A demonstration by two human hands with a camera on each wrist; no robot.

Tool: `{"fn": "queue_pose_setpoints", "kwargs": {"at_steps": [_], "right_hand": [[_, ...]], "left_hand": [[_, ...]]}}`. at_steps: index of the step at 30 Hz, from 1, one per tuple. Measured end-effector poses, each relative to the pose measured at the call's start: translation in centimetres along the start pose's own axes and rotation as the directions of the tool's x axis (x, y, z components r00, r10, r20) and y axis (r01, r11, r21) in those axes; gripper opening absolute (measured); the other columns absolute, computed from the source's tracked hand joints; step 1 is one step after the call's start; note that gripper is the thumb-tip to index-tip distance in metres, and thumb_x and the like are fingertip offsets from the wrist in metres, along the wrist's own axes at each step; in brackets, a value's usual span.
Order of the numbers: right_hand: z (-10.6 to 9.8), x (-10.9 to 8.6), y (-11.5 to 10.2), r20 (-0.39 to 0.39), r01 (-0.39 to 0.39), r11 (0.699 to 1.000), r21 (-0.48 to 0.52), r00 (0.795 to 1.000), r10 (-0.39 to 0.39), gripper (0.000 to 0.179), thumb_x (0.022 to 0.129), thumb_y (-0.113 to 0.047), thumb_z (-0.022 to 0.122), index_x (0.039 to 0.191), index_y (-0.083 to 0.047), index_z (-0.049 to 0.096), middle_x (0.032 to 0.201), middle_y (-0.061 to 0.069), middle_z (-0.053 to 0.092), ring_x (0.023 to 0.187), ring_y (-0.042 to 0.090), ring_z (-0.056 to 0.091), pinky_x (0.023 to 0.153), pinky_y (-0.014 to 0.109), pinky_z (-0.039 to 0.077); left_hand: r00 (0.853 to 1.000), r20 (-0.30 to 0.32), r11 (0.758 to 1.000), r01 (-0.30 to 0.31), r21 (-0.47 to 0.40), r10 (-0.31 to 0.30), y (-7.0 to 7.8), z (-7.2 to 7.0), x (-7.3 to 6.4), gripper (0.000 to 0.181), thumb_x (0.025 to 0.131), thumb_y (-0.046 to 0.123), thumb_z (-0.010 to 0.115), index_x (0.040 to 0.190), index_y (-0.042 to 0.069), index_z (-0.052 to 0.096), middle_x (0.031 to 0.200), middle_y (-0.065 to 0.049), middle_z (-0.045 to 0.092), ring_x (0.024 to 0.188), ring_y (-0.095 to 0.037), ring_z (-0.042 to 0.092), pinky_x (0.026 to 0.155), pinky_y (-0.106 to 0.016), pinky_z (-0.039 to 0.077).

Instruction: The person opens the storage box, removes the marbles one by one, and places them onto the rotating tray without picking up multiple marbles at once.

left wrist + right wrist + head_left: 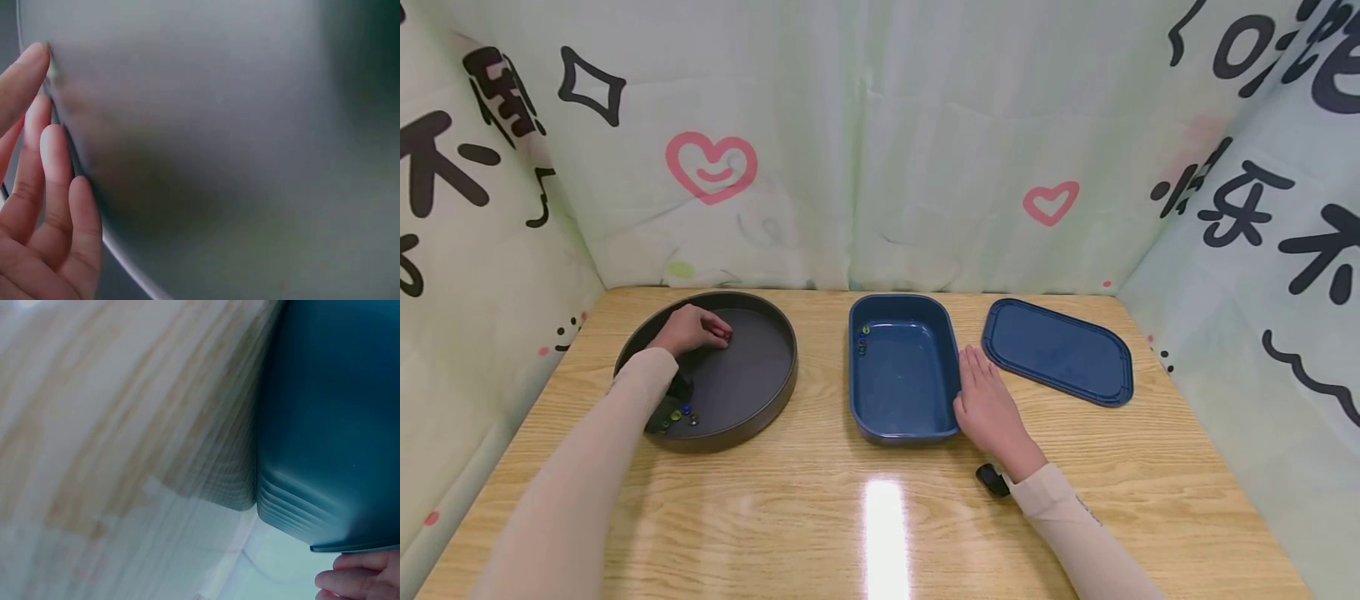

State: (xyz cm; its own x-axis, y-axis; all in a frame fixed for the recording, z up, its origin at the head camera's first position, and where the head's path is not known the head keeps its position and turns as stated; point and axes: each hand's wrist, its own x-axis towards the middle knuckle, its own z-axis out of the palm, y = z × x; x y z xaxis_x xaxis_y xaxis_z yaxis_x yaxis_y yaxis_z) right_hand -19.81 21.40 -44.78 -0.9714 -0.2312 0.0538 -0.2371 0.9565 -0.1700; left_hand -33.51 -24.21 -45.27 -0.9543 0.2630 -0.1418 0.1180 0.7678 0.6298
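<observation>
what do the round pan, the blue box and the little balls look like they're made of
Round pan: probably coated metal; dark grey, satin, only soft reflections.
Blue box: likely plastic, possibly glazed ceramic; smooth, glossy, pale highlights inside.
Little balls: perhaps glass; shiny green, blue and dark tones, but too small to be sure.

A wide, round, dark grey pan (pixel 752 350) is set upright on the desk (pixel 790 517), several small glass marbles (pixel 686 409) gathered near its wall. An open, rounded-rectangular blue box (pixel 904 383) is placed to its right, a few marbles clustered inside.
</observation>
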Motion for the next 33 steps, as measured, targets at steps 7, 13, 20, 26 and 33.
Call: {"fn": "queue_pose_setpoints", "kwargs": {"at_steps": [7,13,20,26,33], "right_hand": [[0.1,0.1,-0.1,-0.008,0.002,1.0,0.002,1.0,-0.002,0.058,0.094,-0.012,0.04,0.144,0.012,0.021,0.152,0.026,0.021,0.143,0.038,0.018,0.115,0.051,0.02],[0.1,0.0,0.0,-0.002,0.004,1.0,0.001,1.0,-0.004,0.058,0.094,-0.012,0.038,0.144,0.012,0.02,0.153,0.027,0.02,0.144,0.039,0.017,0.115,0.051,0.02],[0.2,0.1,0.1,-0.015,0.006,1.0,-0.005,1.0,-0.006,0.058,0.094,-0.011,0.04,0.144,0.012,0.021,0.152,0.027,0.022,0.143,0.039,0.018,0.115,0.051,0.021],[0.2,0.1,0.0,-0.01,0.006,1.0,-0.002,1.0,-0.006,0.058,0.094,-0.011,0.04,0.143,0.013,0.021,0.152,0.027,0.022,0.143,0.039,0.018,0.115,0.051,0.02],[0.1,0.1,0.0,-0.019,0.013,1.0,0.006,1.0,-0.013,0.057,0.094,-0.011,0.039,0.143,0.013,0.021,0.151,0.028,0.022,0.143,0.04,0.019,0.114,0.052,0.021]], "left_hand": [[1.0,-0.005,1.0,0.011,0.021,-0.01,-0.5,-1.3,-0.9,0.033,0.081,0.015,0.073,0.109,-0.001,0.068,0.105,-0.019,0.07,0.099,-0.034,0.063,0.084,-0.043,0.05],[0.994,-0.098,0.999,-0.042,0.032,0.045,0.8,-2.8,-1.6,0.035,0.085,0.018,0.069,0.113,-0.003,0.065,0.104,-0.02,0.069,0.095,-0.033,0.063,0.083,-0.041,0.049],[0.978,-0.156,0.99,-0.134,0.044,0.139,4.3,-3.2,-2.6,0.04,0.087,0.026,0.067,0.117,0.0,0.064,0.1,-0.017,0.068,0.089,-0.027,0.061,0.078,-0.034,0.047],[0.978,-0.149,0.988,-0.15,-0.024,0.145,7.5,-2.3,-3.8,0.042,0.091,0.027,0.062,0.126,0.003,0.058,0.107,-0.016,0.066,0.095,-0.028,0.061,0.083,-0.04,0.048],[0.963,-0.221,0.983,-0.172,-0.061,0.155,10.6,0.1,-4.6,0.045,0.095,0.028,0.056,0.134,0.007,0.051,0.114,-0.015,0.062,0.1,-0.028,0.06,0.084,-0.043,0.048]]}}
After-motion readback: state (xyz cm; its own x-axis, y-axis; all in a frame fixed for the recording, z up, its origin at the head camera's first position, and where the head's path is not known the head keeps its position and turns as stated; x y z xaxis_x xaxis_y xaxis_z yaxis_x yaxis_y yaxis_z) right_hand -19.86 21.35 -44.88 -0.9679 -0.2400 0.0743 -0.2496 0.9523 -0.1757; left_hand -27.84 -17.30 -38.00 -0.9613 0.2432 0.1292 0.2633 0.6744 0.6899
